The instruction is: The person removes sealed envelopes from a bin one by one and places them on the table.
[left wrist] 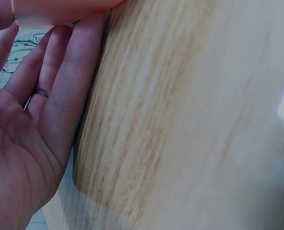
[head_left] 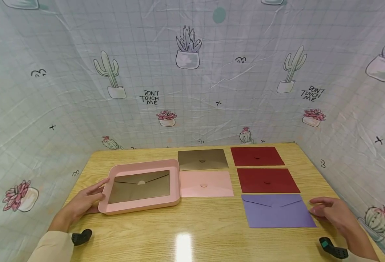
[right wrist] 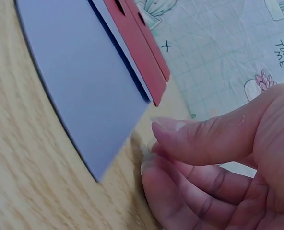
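My left hand (head_left: 82, 203) grips the left rim of a shallow pink tray (head_left: 176, 202), which lies tilted slightly on the table. In the left wrist view, fingers (left wrist: 67, 91) reach up to the tray's edge (left wrist: 60, 10). A bronze-brown envelope (head_left: 146, 191) rests inside the tray, its flap side up. At the right, my right hand (head_left: 334, 213) is just beside a purple envelope (head_left: 279, 214). The right wrist view shows its fingers loosely bent, thumb near the fingertips, with a gap to the purple envelope (right wrist: 84, 81) and nothing held.
Right of the tray lie a second brown envelope (head_left: 202, 154) at the back and a pink envelope (head_left: 208, 182) before it. Two dark red envelopes (head_left: 257, 154) lie behind the purple one. A printed cactus cloth (head_left: 192, 91) encloses the wooden table (head_left: 140, 236) on three sides.
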The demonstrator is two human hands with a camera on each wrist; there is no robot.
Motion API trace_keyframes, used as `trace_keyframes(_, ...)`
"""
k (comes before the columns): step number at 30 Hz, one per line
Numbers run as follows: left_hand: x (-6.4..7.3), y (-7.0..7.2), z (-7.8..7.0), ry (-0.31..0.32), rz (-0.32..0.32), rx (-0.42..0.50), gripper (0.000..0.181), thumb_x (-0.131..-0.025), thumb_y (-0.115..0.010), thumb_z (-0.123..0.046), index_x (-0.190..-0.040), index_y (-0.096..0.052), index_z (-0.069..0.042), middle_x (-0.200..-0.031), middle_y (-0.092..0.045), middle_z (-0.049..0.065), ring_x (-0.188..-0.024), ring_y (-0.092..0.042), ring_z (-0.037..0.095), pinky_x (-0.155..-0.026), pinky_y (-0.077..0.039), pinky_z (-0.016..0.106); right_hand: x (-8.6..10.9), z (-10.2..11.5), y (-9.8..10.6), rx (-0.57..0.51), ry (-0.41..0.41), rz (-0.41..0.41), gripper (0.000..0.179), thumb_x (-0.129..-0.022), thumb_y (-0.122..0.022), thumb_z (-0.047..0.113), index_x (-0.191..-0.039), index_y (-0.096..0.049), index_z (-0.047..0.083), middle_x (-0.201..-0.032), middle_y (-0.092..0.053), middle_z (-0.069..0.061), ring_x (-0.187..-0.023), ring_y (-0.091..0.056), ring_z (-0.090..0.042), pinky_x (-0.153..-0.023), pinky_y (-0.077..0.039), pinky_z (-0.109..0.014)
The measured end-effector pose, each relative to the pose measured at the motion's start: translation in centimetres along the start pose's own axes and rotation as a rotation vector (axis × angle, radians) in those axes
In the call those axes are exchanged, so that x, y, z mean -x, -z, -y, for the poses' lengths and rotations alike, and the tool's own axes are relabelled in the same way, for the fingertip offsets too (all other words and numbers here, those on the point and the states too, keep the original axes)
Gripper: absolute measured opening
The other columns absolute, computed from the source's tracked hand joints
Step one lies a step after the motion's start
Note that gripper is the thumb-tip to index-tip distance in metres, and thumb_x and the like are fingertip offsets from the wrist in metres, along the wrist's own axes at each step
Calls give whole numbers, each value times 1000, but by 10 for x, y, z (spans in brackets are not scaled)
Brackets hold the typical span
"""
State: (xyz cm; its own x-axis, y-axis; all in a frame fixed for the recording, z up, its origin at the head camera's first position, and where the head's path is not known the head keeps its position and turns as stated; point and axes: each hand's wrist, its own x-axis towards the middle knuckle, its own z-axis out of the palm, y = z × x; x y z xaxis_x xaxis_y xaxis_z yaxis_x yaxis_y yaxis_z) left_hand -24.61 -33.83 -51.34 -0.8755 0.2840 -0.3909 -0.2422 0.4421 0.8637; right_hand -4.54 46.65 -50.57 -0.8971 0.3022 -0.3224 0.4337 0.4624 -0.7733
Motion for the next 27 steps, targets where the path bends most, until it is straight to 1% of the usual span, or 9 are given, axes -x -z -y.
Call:
trace_keyframes(2,1,0,1,3,1,3,82,-101,-61,-17,-169,-15,-22,-172,-12,29,-144,-45,50,-94,-61,44,-1,0,1,-9,3,4,44,-95,-69,5,-130,-59,-19,-97,-78,8,-81,-72,-1,-75,-60,-24)
trace_keyframes(6,2,0,1,7,-6,1,82,-101,-61,-17,-169,-15,-22,-172,-12,29,-146,-42,51,-93,-62,44,0,5,0,22,16,-29,44,-97,-68,9,-131,-60,-18,-96,-79,9,-81,-72,1,-74,-59,-21)
trace_keyframes(8,3,1,1,4,-8,-1,82,-101,-61,-17,-169,-15,-22,-172,-12,29,-145,-43,51,-93,-62,43,0,9,-2,12,35,-45,44,-97,-69,10,-130,-61,-17,-93,-79,10,-80,-72,1,-74,-58,-20)
trace_keyframes(10,3,1,1,-1,-9,-1,82,-101,-61,-17,-168,-15,-22,-172,-13,30,-144,-45,50,-92,-62,43,1,12,-6,-42,54,-47,36,-97,-69,9,-125,-67,-12,-90,-78,12,-81,-73,0,-75,-59,-21)
trace_keyframes(13,4,1,1,-4,-9,4,82,-101,-61,-17,-168,-16,-22,-172,-13,29,-143,-47,48,-92,-62,43,1,16,-14,-173,80,-35,19,-94,-71,3,-112,-79,3,-83,-76,14,-79,-74,-2,-74,-61,-21)
trace_keyframes(16,4,1,2,-3,-9,6,82,-100,-62,-17,-168,-16,-22,-172,-13,29,-144,-46,47,-92,-62,42,-2,21,-22,-276,103,-6,22,-93,-72,-1,-100,-83,16,-81,-76,12,-78,-74,-3,-73,-61,-21)
trace_keyframes(19,3,2,3,-3,-8,6,82,-100,-61,-16,-168,-16,-22,-172,-13,29,-145,-44,48,-93,-62,42,-4,28,-29,-300,119,30,21,-93,-71,-2,-103,-82,13,-82,-76,10,-80,-74,-4,-74,-62,-22)
trace_keyframes(23,3,2,3,-1,0,0,82,-101,-60,-17,-169,-14,-23,-172,-11,28,-149,-38,52,-94,-61,43,-6,40,-40,-279,115,66,19,-94,-71,0,-111,-78,6,-86,-75,11,-83,-74,-5,-77,-62,-24)
trace_keyframes(27,1,1,1,4,-1,-15,82,-102,-60,-18,-169,-13,-24,-173,-11,27,-152,-31,53,-94,-61,43,-8,55,-52,-280,124,107,21,-94,-69,-1,-114,-77,2,-91,-76,10,-85,-75,-7,-79,-63,-25)
